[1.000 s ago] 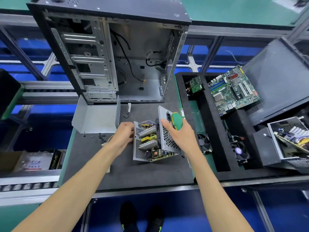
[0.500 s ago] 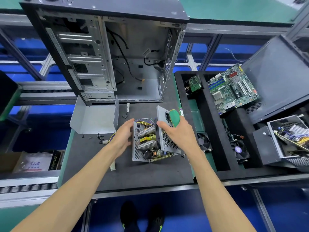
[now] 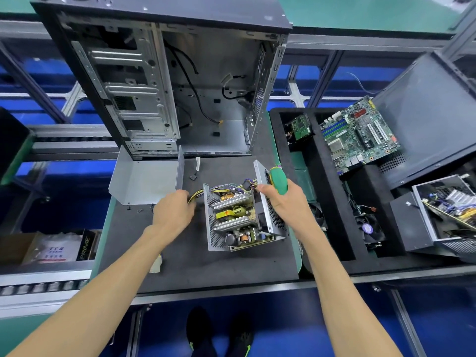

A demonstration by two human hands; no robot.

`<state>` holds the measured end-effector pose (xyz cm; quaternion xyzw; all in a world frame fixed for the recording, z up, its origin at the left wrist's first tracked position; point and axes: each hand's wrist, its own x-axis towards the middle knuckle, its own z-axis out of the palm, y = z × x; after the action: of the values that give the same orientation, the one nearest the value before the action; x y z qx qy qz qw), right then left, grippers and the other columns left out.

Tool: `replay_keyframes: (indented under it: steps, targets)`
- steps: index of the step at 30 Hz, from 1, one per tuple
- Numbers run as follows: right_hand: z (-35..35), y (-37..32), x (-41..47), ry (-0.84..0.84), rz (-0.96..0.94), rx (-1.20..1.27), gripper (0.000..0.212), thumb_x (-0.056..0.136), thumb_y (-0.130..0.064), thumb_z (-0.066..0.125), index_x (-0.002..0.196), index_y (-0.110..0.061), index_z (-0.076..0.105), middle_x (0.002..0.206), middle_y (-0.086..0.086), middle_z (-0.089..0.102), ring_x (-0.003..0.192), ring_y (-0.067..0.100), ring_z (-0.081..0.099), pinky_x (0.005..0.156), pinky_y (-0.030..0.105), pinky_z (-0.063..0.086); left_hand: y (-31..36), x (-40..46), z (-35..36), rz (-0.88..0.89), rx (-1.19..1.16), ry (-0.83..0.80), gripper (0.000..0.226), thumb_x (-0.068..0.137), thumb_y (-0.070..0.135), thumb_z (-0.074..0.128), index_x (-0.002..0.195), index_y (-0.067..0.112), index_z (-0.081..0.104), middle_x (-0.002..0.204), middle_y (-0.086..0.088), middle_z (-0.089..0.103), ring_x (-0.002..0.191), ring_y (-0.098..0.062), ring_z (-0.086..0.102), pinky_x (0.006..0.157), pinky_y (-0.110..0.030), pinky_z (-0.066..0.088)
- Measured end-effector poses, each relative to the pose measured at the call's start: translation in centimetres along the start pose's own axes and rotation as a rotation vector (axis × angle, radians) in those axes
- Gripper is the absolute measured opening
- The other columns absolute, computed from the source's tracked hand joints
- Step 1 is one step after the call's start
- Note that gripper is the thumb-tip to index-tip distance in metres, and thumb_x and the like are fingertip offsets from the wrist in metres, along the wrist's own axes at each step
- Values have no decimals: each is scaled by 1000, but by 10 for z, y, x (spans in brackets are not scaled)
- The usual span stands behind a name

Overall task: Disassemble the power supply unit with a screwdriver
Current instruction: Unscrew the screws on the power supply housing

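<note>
The power supply unit (image 3: 240, 219) lies on the dark mat (image 3: 206, 266), just in front of the open computer case (image 3: 164, 81), with its cover already off, so the heat sinks and coils inside are in view. The removed grey cover (image 3: 144, 179) stands to the left of the unit, close to the case. Some small screws (image 3: 139, 209) lie on the mat to the left of the unit.

The right hand (image 3: 286, 202) is at the right wall of the unit. Its fingers are curled around the green handle of the screwdriver (image 3: 278, 180), and the thumb and fingertips also reach to the upper edge of that wall. The shaft of the tool is hidden, so I cannot tell where the tip points. The left hand (image 3: 175, 210) is at the left side of the unit, with fingers bent around the yellow wire bundle (image 3: 198, 194) that comes out there — it seems to hold these wires, not the metal.

I judge the unit to be rather heavy and stiff, but its perforated walls are thin sheet with sharp edges. The board inside is fragile. It is better to take hold on the outer walls or the bottom corners — not on the coils, the capacitors or the soft wires, which can tear from their solder points.
</note>
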<state>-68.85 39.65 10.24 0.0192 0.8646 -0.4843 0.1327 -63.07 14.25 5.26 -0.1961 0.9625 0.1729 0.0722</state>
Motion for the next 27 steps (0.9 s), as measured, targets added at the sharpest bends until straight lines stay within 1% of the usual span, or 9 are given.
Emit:
replay_keyframes:
  steps: [4, 7, 11, 14, 16, 18, 20, 23, 27]
  targets:
    - [-2, -6, 2, -31, -19, 8, 57, 58, -77, 61, 74, -24, 44, 61, -13, 42, 48, 5, 36, 52, 25, 31, -2, 3, -16, -9, -1, 31, 19, 96, 25, 59, 90, 11, 71, 83, -11, 70, 84, -39, 63, 69, -37, 49]
    - [-5, -10, 4, -59, -41, 20, 57, 60, -74, 61, 73, -22, 41, 56, -15, 38, 45, 4, 32, 53, 28, 30, -3, 0, -25, 1, -48, 50, 19, 95, 23, 60, 83, 13, 70, 66, -5, 65, 74, -37, 62, 66, -36, 52]
    - [-12, -16, 4, -97, -71, 12, 55, 63, -73, 60, 71, -23, 38, 48, -17, 34, 45, 4, 29, 51, 26, 27, -6, -1, -32, -15, -141, 11, 26, 95, 24, 59, 71, 18, 65, 41, 1, 58, 42, -22, 62, 58, -31, 57]
    - [-16, -18, 3, -102, -70, 7, 52, 62, -72, 58, 71, -24, 39, 46, -18, 34, 44, 4, 29, 53, 29, 27, -6, 1, -37, -17, -191, -24, 30, 95, 23, 60, 66, 20, 62, 33, 5, 53, 29, -16, 55, 47, -25, 49]
    - [-18, -18, 3, -102, -71, 8, 52, 62, -71, 59, 71, -24, 40, 46, -19, 34, 44, 3, 29, 53, 29, 27, -6, 2, -40, -19, -203, -34, 32, 95, 24, 61, 63, 22, 60, 33, 5, 52, 29, -16, 55, 44, -22, 43]
    - [-22, -19, 2, -104, -78, 21, 51, 63, -70, 59, 71, -23, 39, 46, -18, 34, 44, 3, 29, 50, 24, 27, -5, 2, -42, -21, -210, -35, 30, 94, 25, 63, 64, 23, 61, 33, 5, 51, 31, -17, 55, 45, -22, 41]
    - [-26, -20, 1, -101, -90, 34, 52, 64, -70, 59, 71, -23, 38, 46, -19, 33, 43, 2, 29, 44, 17, 26, -5, 2, -46, -19, -196, -28, 25, 92, 28, 66, 68, 22, 66, 37, 7, 51, 39, -18, 55, 49, -25, 41]
    - [-30, -21, 1, -83, -96, 50, 51, 66, -68, 60, 72, -21, 39, 46, -19, 33, 43, 2, 30, 42, 15, 27, -3, 4, -52, 14, -174, -31, 23, 88, 33, 71, 66, 25, 69, 39, 10, 52, 50, -15, 54, 49, -25, 35]
    - [-32, -22, 2, -74, -98, 64, 46, 72, -61, 61, 73, -21, 39, 46, -19, 34, 42, 2, 29, 41, 13, 26, 1, 3, -57, 13, -142, -13, 35, 83, 38, 74, 53, 32, 59, 37, 14, 50, 53, -12, 53, 49, -24, 31]
